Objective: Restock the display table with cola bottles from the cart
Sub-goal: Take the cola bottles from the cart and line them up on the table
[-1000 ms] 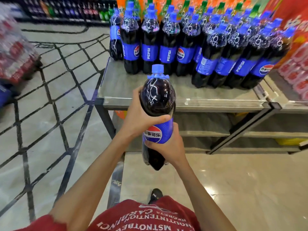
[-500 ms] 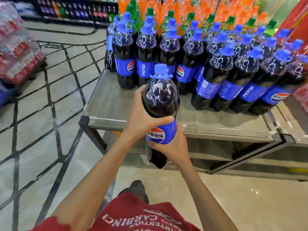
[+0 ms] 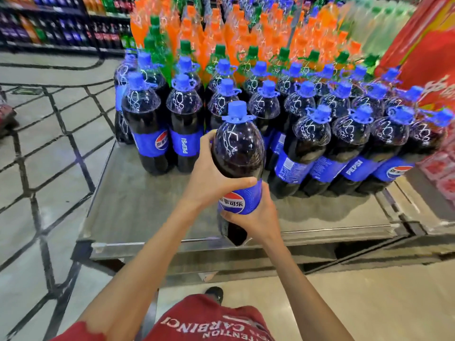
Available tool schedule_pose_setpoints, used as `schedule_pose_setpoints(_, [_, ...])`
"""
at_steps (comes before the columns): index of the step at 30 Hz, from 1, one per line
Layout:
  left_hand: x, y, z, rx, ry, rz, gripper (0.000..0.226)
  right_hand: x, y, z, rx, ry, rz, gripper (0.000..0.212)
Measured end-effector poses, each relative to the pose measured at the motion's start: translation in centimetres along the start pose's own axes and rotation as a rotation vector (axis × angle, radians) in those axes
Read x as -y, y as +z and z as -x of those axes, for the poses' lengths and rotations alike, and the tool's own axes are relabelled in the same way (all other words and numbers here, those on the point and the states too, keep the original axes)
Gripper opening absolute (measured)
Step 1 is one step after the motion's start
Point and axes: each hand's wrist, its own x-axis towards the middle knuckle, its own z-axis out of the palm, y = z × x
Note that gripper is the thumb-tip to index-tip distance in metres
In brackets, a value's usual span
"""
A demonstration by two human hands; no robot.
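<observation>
I hold a large cola bottle (image 3: 237,153) with a blue cap and blue label upright over the front part of the grey display table (image 3: 138,207). My left hand (image 3: 211,178) grips its shoulder from the left. My right hand (image 3: 256,217) grips its lower body under the label. Its base hangs just above the table's front edge. Several matching cola bottles (image 3: 305,148) stand in rows on the table behind it, with a gap straight ahead of the held bottle.
Orange soda bottles (image 3: 246,28) and green-capped bottles (image 3: 184,49) fill the table behind the cola. A red display (image 3: 423,52) rises at the right. Tiled floor (image 3: 44,143) with dark lines lies left; stocked shelves (image 3: 49,28) stand far back left.
I have stepped closer to the table. The bottle in both hands moved forward, from in front of the table's edge to above its front part.
</observation>
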Motion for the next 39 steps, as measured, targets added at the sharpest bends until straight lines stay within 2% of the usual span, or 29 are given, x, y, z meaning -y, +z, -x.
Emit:
schedule_pose_setpoints(3, [1.0,0.1,-2.7,0.064,0.03,0.013,0.108,-0.4,0.9,-2.3,-0.067,0.008,-0.022,0.078])
schedule_pose_setpoints(10, [3.7,0.6,-6.4,0.257,0.085,-0.013,0.115,-2.4,2.4,-5.5,-0.207,0.045,-0.073,0.08])
schedule_pose_setpoints(16, [6.2,1.7,-7.9,0.343,0.092,-0.029,0.117,-4.6,3.2,-7.0,-0.266,0.083,-0.084,0.087])
schedule_pose_setpoints(25, [6.8,3.7,-11.1,0.421,0.117,-0.049,0.12,-6.3,3.0,-10.2,-0.362,0.136,-0.056,0.076])
schedule_pose_setpoints(29, [6.7,4.6,-12.4,0.489,0.168,-0.116,0.12,-6.8,3.5,-10.9,-0.461,0.169,0.018,0.083])
schedule_pose_setpoints(33, [7.2,4.6,-12.8,0.448,0.292,-0.177,0.123,-6.9,4.1,-10.8,-0.515,0.145,0.097,0.085])
schedule_pose_setpoints(39, [7.6,4.7,-12.8,0.453,0.252,-0.209,0.125,-6.8,4.3,-10.8,-0.546,0.158,0.202,0.102])
